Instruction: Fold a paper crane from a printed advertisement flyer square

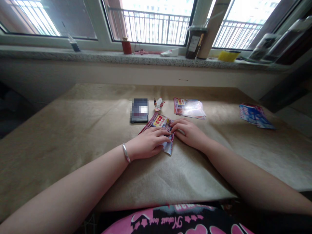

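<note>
A colourful printed flyer [160, 122], lying at a slant on the table, has a yellow price box and looks folded along its edges. My left hand [149, 141], a silver bangle on its wrist, rests flat over the flyer's lower left with fingers stretched out. At the flyer's right edge, my right hand [187, 131] has its fingers bent and pressed together on the paper; its thumb is mostly hidden. Just beyond the flyer stands a small folded paper figure [159, 104]. Left of that figure lies a dark phone-like device [139, 112], its screen blurred out.
A stack of flyers [188, 108] lies behind my right hand, and blue leaflets [255, 116] are farther right. The table [73, 146] has a beige cover. Along the windowsill [97, 56] stand a red bottle [126, 46], a dark container [195, 44] and a yellow item [228, 56].
</note>
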Demonstrator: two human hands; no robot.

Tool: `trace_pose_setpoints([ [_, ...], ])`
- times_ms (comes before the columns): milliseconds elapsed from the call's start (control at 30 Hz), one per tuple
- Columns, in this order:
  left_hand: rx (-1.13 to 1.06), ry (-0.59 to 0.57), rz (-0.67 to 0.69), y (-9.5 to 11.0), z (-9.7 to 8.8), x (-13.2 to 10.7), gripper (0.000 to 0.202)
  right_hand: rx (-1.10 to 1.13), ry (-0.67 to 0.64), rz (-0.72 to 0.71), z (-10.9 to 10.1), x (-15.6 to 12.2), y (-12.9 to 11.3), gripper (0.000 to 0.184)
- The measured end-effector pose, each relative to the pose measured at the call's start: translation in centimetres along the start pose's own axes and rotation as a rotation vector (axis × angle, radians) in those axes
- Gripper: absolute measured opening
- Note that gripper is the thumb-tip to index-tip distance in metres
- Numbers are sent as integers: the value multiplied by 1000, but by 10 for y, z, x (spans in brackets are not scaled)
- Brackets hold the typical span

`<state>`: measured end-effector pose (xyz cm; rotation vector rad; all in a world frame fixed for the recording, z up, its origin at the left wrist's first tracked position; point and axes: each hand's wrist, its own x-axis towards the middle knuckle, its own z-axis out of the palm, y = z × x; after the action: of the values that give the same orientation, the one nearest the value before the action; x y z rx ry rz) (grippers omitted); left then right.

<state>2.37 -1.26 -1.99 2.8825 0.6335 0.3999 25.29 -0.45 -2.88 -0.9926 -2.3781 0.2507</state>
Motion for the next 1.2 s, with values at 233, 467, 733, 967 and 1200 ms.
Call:
trace_pose_setpoints([
  [233, -48, -7, -1, -3, 0, 0, 32, -25, 91, 76, 3, -2, 3, 8],
  [467, -59, -22, -19, -5, 1, 1, 34, 1, 114, 191, 5, -3, 5, 7],
  [733, -83, -23, -18, -5, 0, 0, 34, 72, 85, 340, 4, -3, 5, 8],
  [967, -96, -32, -15, -5, 0, 0, 32, 89, 48, 406, 4, -2, 4, 15],
  [1200, -89, -31, -20, -6, 0, 0, 34, 47, 118, 355, 3, -1, 3, 13],
])
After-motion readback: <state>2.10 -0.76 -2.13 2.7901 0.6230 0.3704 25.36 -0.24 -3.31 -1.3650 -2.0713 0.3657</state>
